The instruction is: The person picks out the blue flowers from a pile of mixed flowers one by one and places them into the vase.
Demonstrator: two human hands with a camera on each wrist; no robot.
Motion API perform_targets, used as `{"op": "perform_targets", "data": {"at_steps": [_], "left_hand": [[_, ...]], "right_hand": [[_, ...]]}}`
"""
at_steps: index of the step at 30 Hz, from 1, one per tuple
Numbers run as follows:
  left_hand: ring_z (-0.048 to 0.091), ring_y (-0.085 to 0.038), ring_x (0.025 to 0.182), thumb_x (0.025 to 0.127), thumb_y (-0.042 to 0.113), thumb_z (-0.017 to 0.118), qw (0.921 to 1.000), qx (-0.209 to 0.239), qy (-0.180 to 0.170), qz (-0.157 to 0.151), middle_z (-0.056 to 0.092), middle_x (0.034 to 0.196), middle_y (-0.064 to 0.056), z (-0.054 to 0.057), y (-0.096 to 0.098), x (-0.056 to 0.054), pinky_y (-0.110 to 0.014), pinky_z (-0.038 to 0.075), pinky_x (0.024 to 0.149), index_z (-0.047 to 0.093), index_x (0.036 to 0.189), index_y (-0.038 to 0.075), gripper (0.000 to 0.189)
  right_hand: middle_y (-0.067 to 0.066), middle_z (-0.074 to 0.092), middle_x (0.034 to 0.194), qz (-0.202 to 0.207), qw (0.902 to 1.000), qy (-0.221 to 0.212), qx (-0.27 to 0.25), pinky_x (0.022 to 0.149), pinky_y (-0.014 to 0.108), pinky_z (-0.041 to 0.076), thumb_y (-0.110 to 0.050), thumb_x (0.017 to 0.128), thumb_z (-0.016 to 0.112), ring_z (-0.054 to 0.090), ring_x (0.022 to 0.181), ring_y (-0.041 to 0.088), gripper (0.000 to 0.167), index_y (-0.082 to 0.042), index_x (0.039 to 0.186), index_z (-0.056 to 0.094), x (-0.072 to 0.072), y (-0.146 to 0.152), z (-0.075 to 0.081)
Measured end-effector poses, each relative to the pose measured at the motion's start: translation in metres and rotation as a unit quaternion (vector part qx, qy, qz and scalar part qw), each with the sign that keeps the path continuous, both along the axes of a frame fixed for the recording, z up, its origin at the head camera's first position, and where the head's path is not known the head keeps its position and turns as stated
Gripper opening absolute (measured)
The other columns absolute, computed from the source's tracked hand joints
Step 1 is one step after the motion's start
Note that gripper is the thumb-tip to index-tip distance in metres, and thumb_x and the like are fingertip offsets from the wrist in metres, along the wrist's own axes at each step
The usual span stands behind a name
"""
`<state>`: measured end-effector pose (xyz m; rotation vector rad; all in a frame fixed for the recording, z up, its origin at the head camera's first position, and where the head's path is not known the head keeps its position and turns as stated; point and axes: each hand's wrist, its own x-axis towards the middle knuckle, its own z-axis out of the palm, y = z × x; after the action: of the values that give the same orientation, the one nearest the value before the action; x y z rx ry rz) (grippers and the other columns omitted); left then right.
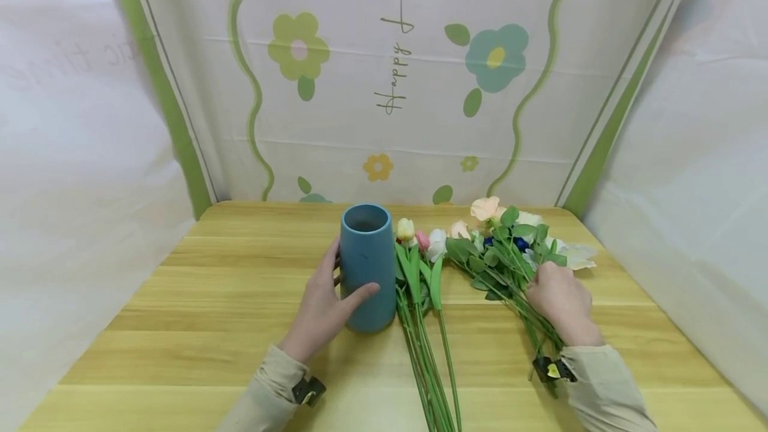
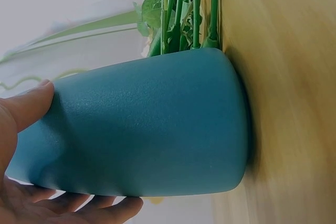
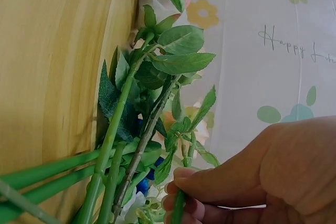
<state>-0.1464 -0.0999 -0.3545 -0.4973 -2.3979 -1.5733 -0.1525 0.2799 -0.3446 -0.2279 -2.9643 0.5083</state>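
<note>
A tall blue vase (image 1: pixel 367 265) stands upright on the table, its round mouth facing up. My left hand (image 1: pixel 324 302) grips it from the left, thumb across the near side and fingers behind; in the left wrist view the fingertips (image 2: pixel 128 208) show along its lower edge. At the right, my right hand (image 1: pixel 559 299) is over a pile of artificial flowers (image 1: pixel 504 259). Its thumb and fingers pinch a thin green flower stem (image 3: pixel 181 203) with small leaves, as the right wrist view shows. That stem's bloom is hard to make out among the others.
Several artificial tulips (image 1: pixel 423 245) lie just right of the vase, long stems toward the near edge. The wooden table (image 1: pixel 228 299) backs onto a white printed curtain (image 1: pixel 348 132), with white fabric on both sides.
</note>
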Motion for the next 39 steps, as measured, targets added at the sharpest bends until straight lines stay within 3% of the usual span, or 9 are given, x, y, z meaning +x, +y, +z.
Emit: {"op": "perform_targets", "data": {"at_steps": [12,24,39], "left_hand": [[0.040,-0.029,0.134,0.085,0.038,0.078,1.0000,-0.001,0.003,-0.002,0.035,0.151,-0.009,-0.0004,0.0000,-0.0002,-0.052,0.043,0.102,0.020,0.157,0.015,0.096],[0.041,-0.029,0.134,0.085,0.037,0.078,1.0000,0.000,0.003,-0.002,0.036,0.151,-0.009,0.0002,-0.0002,-0.0001,-0.051,0.043,0.101,0.019,0.157,0.015,0.096],[0.041,-0.028,0.133,0.085,0.038,0.078,1.0000,0.001,0.007,-0.006,0.036,0.151,-0.008,-0.0009,-0.0004,0.0001,-0.051,0.044,0.101,0.019,0.157,0.016,0.096]], "right_hand": [[-0.004,0.019,0.056,0.008,0.9999,0.011,-0.001,0.042,0.026,0.018,0.002,0.068,0.036,0.020,0.053,0.014,0.027,-0.021,0.054,0.029,0.0015,-0.0005,-0.0025],[-0.005,0.017,0.055,0.001,0.9996,0.026,-0.007,0.043,0.024,0.015,0.001,0.066,0.036,0.017,0.052,0.013,0.026,-0.021,0.053,0.028,0.0029,-0.0012,0.0001],[-0.005,0.018,0.054,0.002,0.9992,0.038,-0.011,0.043,0.024,0.015,0.000,0.079,0.039,0.019,0.051,0.014,0.034,-0.020,0.053,0.030,0.0034,-0.0027,-0.0004]]}}
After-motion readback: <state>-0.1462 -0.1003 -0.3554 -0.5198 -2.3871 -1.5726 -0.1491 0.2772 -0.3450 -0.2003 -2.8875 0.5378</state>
